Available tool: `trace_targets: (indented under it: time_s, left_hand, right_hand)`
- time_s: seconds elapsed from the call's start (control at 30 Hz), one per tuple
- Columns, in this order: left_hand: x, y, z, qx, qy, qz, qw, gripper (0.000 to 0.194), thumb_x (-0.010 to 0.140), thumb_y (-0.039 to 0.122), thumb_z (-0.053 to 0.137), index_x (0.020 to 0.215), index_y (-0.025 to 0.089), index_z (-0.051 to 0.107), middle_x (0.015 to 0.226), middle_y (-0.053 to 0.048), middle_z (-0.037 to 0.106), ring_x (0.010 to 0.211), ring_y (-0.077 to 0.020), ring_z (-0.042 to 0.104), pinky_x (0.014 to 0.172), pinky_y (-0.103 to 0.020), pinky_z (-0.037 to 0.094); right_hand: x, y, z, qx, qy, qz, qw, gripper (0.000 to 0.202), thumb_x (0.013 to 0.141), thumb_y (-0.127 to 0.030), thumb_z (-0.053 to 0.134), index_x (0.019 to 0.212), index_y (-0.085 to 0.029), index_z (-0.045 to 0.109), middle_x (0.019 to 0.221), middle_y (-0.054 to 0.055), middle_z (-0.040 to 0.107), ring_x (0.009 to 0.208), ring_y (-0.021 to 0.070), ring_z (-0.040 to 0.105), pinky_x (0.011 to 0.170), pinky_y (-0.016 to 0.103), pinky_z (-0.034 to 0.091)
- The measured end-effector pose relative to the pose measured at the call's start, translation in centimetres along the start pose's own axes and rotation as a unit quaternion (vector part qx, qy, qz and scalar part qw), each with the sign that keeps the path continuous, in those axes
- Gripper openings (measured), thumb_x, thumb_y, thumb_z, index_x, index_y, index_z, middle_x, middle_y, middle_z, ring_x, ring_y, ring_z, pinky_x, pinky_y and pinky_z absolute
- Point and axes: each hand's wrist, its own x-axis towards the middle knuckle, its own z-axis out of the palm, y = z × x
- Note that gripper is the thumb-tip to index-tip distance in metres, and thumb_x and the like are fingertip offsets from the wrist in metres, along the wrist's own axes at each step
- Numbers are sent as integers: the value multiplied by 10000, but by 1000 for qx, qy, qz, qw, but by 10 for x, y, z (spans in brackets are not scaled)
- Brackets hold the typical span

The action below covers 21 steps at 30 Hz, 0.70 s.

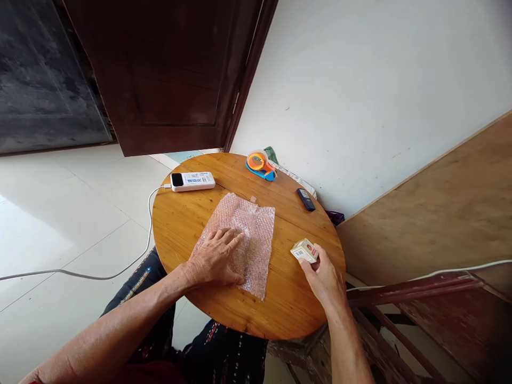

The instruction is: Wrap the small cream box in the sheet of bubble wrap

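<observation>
A sheet of bubble wrap (pixel 258 240) lies on the round wooden table (pixel 296 298). My left hand (pixel 218 256) rests flat on its left part, fingers spread. At the table's right side, my right hand (pixel 326 277) grips a small white and beige box (pixel 304 249) between thumb and fingers. The box has a red mark on one face and a barcode-like print on another. It is tilted, and part of it is hidden by my fingers.
A white power bank (pixel 192 181) with a cable (pixel 150 224) sits at the back left. An orange and blue tape dispenser (pixel 261 165) stands at the back edge. Right of it lies a small dark device (pixel 305 199). A white wall (pixel 360 106) rises behind the table; a wooden chair (pixel 432 304) is at right.
</observation>
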Motion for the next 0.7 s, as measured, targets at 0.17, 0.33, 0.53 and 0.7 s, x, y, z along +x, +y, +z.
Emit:
trace_targets:
  time_s: [0.17,0.33,0.53,0.7]
  left_hand:
    - [0,0,1,9,5,7,1000,1004,626,599,761,1470,209,382,1517,-157,420,1402,-367,359,1153,-537,294]
    - [-1,-1,1,19,7,9,1000,994,642,608,747,1470,195,384,1526,-161,404,1404,-370,349,1159,-537,287]
    - [6,-6,3,32,6,13,999,1028,608,647,756,1464,206,395,1513,-162,423,1402,-381,361,1152,-540,283]
    - [9,-6,3,42,7,22,999,986,639,689,718,1445,194,439,1519,-174,421,1419,-379,347,1156,-538,274]
  right_hand:
    - [-16,-17,-6,44,77,-44,995,580,858,-453,540,1339,-130,533,1280,212,603,997,323,658,897,505,515]
    - [-29,-83,-2,140,5,-239,961,324,961,-303,450,1214,-199,624,1294,139,621,1218,266,574,1063,460,447]
    - [-3,-109,33,34,-125,-244,961,441,958,-243,432,1365,-93,512,1421,191,544,1303,321,512,1053,518,420]
    - [6,-93,48,-23,-90,-223,970,421,984,-299,425,1346,-115,536,1426,202,546,1288,329,527,1025,530,412]
